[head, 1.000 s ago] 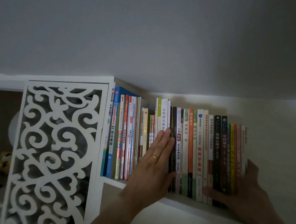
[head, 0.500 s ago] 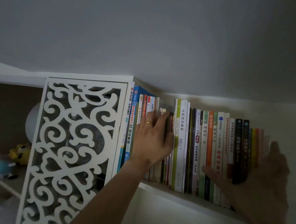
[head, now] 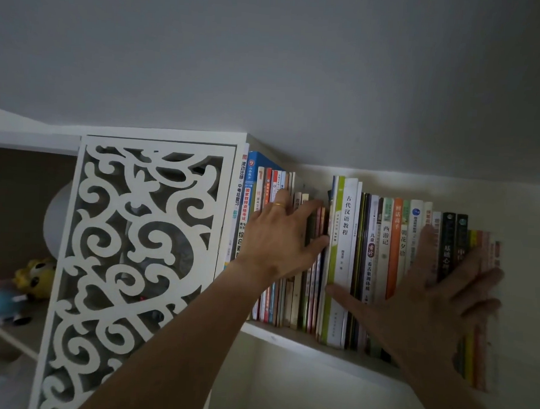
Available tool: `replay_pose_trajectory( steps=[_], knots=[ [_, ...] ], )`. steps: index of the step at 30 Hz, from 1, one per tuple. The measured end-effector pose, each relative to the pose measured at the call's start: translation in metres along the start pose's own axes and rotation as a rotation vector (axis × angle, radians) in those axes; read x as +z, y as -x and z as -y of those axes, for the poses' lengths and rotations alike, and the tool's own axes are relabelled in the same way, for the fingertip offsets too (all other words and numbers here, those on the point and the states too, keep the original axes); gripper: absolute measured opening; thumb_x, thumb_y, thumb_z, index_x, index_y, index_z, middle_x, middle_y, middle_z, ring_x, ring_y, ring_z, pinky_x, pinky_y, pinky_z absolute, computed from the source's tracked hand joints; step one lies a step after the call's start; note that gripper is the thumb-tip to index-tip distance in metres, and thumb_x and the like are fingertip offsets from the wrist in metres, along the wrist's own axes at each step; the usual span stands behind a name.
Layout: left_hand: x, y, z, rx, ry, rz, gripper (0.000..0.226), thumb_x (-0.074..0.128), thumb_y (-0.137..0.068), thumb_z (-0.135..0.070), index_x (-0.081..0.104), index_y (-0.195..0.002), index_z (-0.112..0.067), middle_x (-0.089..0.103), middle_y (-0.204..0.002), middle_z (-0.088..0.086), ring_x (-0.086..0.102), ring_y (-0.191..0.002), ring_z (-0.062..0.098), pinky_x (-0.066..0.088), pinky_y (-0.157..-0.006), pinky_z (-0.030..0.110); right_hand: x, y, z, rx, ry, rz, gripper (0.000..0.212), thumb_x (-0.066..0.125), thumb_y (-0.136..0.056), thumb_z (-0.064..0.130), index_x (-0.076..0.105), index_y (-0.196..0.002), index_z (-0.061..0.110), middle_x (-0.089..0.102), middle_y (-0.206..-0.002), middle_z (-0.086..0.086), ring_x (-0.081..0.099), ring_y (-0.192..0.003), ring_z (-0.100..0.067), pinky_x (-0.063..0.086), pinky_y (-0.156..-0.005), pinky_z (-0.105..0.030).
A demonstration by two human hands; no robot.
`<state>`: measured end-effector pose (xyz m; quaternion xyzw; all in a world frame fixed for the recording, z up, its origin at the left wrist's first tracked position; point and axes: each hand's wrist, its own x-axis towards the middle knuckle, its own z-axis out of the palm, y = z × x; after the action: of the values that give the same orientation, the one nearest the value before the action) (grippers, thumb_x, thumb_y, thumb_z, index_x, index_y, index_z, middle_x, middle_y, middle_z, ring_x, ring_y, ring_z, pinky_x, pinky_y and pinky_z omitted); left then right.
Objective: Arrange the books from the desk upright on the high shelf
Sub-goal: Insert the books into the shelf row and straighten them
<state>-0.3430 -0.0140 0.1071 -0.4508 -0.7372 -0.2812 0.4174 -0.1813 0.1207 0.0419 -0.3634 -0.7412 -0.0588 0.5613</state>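
White shelf [head: 274,336] high under the ceiling, carrying a row of books [head: 384,257] stood upright, spines out. I note the row runs from the fretwork panel [head: 134,259] at the left end across to thin red and yellow spines at the right. My left hand [head: 279,239] lies flat on the short books near the panel, fingers straight and spread, a gold ring [head: 278,204] on one finger, fingertips reaching the gap beside the tall white book [head: 345,239]. That book stands a little higher than its neighbours. My right hand [head: 438,304] is spread wide over the spines at the right, thumb pointing left across the foot of the white book, fingers straight. It is dim and blurred there; I think the palm touches the spines but cannot be sure. Left of the panel, in an open bay, soft toys [head: 17,288] sit on a lower board.
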Motion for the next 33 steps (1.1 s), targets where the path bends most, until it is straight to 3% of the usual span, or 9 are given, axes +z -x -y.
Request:
replay_pose_trajectory(
  steps=[6,14,20,28,33],
  knots=[
    [0.002,0.005,0.003,0.011,0.112,0.014,0.067,0.059,-0.095,-0.049,0.032,-0.155,-0.039,0.039,-0.129,0.005,0.049,-0.120,0.025,0.043,-0.109,0.046,0.001,0.001,-0.002,-0.007,-0.014,0.005,0.154,0.044,-0.041,0.108,0.003,-0.163,0.025,-0.003,-0.163,-0.035,0.000,-0.147,-0.062,0.010,-0.113,-0.077],
    [0.020,0.011,-0.016,-0.084,-0.015,-0.166,0.072,0.058,-0.082,-0.059,0.034,-0.147,-0.041,0.043,-0.134,0.005,0.049,-0.123,0.024,0.043,-0.105,0.047,0.001,0.000,-0.009,-0.013,0.002,0.012,0.151,0.042,-0.043,0.108,0.006,-0.163,0.024,-0.001,-0.163,-0.035,0.000,-0.147,-0.061,0.011,-0.114,-0.076],
    [0.029,0.012,-0.032,-0.169,-0.132,-0.231,0.077,0.068,-0.077,-0.060,0.044,-0.142,-0.028,0.048,-0.134,0.010,0.051,-0.121,0.030,0.042,-0.098,0.048,0.000,0.000,-0.009,-0.022,-0.016,0.004,0.152,0.043,-0.043,0.108,0.003,-0.163,0.024,-0.002,-0.163,-0.035,0.000,-0.146,-0.062,0.011,-0.113,-0.077],
    [0.032,0.026,-0.029,-0.201,-0.117,-0.257,0.103,0.051,-0.080,-0.081,0.021,-0.159,-0.021,0.041,-0.136,0.006,0.046,-0.123,0.024,0.042,-0.103,0.047,0.001,0.001,-0.009,-0.044,-0.043,-0.002,0.152,0.047,-0.043,0.106,0.004,-0.163,0.024,-0.003,-0.162,-0.037,-0.001,-0.145,-0.064,0.009,-0.112,-0.078],
    [0.016,-0.001,-0.027,-0.218,-0.223,-0.108,0.128,0.069,-0.070,-0.072,-0.004,-0.162,-0.020,0.022,-0.150,0.014,0.026,-0.139,0.034,0.027,-0.114,0.057,0.001,0.001,-0.009,-0.045,-0.042,-0.004,0.151,0.047,-0.044,0.105,0.004,-0.163,0.024,-0.001,-0.162,-0.037,-0.001,-0.145,-0.064,0.009,-0.112,-0.077]
  ],
)
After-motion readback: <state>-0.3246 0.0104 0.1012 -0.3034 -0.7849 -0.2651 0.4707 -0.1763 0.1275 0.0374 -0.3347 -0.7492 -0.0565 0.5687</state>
